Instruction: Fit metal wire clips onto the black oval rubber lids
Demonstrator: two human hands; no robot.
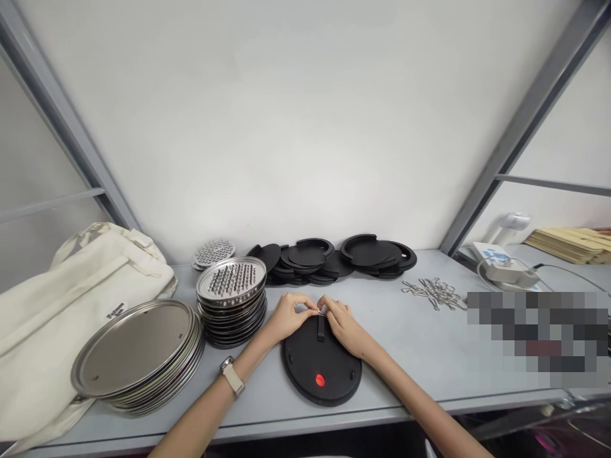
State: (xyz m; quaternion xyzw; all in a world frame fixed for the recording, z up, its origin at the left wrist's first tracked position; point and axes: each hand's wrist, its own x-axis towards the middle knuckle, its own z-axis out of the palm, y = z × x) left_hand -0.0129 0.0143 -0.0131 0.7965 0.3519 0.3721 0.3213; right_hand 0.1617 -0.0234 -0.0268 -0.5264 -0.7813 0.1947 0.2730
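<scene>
We observed the left hand (289, 318) and right hand (347, 327) pinching a metal piece (321, 313) at the far rim of the disc (322, 362), which lay near the front edge of the table (396, 366).

On my feed I've a blk rd disc (305, 359) lying flat on the worktop (386, 372), w/ red dot (320, 380) nr its front edge, blk strap (321, 331) nr its back; sm. silver metal piece (321, 313) at strap's far end.

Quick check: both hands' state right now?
Left hand: closed, apparently pinching a small metal piece over the black disc.
Right hand: curled at that piece; whether holding it, cannot tell.
</scene>
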